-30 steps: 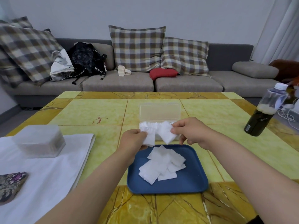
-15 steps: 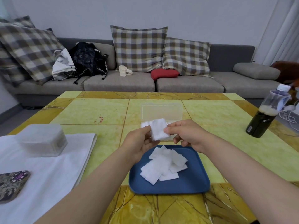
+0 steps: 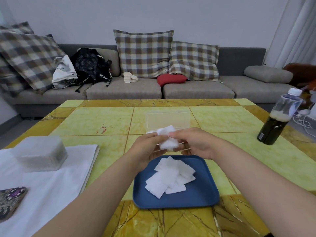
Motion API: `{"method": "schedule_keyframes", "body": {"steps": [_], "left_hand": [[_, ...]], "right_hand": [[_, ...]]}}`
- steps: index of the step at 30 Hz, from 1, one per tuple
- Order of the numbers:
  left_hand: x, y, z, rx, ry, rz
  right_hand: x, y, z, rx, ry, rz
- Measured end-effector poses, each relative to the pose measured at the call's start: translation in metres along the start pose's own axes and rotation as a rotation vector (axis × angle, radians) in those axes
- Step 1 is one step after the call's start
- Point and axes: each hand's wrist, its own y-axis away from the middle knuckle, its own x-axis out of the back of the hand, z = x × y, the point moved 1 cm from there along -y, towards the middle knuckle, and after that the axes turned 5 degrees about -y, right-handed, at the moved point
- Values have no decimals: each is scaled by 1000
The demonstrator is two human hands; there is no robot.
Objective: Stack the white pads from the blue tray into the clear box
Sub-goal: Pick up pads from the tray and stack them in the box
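A blue tray (image 3: 201, 194) lies on the yellow table just in front of me, with several white pads (image 3: 169, 177) in a loose heap on it. Behind it stands the clear box (image 3: 168, 121) with its lid raised; my hands hide its base. My left hand (image 3: 147, 147) and my right hand (image 3: 191, 142) meet above the tray's far edge, in front of the box. Together they pinch a small bunch of white pads (image 3: 166, 138) between thumbs and fingers.
A white cloth (image 3: 51, 185) covers the table's left side, with a frosted plastic container (image 3: 39, 153) and a patterned phone case (image 3: 10, 200) on it. A bottle with dark liquid (image 3: 278, 120) stands at the right. A sofa with cushions and bags lies beyond.
The hands were holding pads spread apart; they have come together and gathered the pads into one bunch, now held slightly lower in front of the box.
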Motion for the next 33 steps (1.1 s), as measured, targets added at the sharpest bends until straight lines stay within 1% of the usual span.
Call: {"method": "schedule_keyframes", "body": {"steps": [2, 5, 6, 8, 9, 10, 12, 16, 18, 22, 23, 25, 27, 31, 33], "left_hand": [[-8, -4, 7, -16, -32, -7], [-19, -17, 21, -84, -105, 39], [-21, -24, 23, -136, -194, 92], [-24, -40, 27, -286, -495, 225], [-26, -47, 28, -358, -636, 265], [-29, -53, 28, -410, -745, 272], [-36, -65, 25, -457, -894, 202], [-51, -90, 9, -530, -1247, -14], [-57, -96, -1, -563, -1368, -89], [-61, -100, -12, -598, -1510, -146], [-60, -102, -13, -603, -1500, -153], [-57, -103, -12, -589, -1405, -142], [-53, -105, -10, -563, -1334, -93], [-59, -109, -7, -477, -1340, 52], [-68, -110, -5, -426, -1313, 131]], "right_hand": [[8, -6, -3, 14, -17, 18], [28, -18, -11, 80, -71, 130], [35, -22, -13, 106, -99, 185], [53, -31, -16, 147, -157, 286], [61, -34, -17, 155, -187, 317], [67, -37, -17, 150, -208, 337], [73, -42, -14, 117, -189, 366], [74, -60, -8, 69, -66, 416], [75, -70, -5, 40, -26, 444], [76, -81, 5, -30, 30, 454], [76, -82, 8, -49, 31, 444], [75, -83, 13, -81, 27, 421], [75, -83, 15, -97, 15, 416], [75, -84, 16, -107, -19, 474], [73, -83, 16, -99, -91, 476]]}}
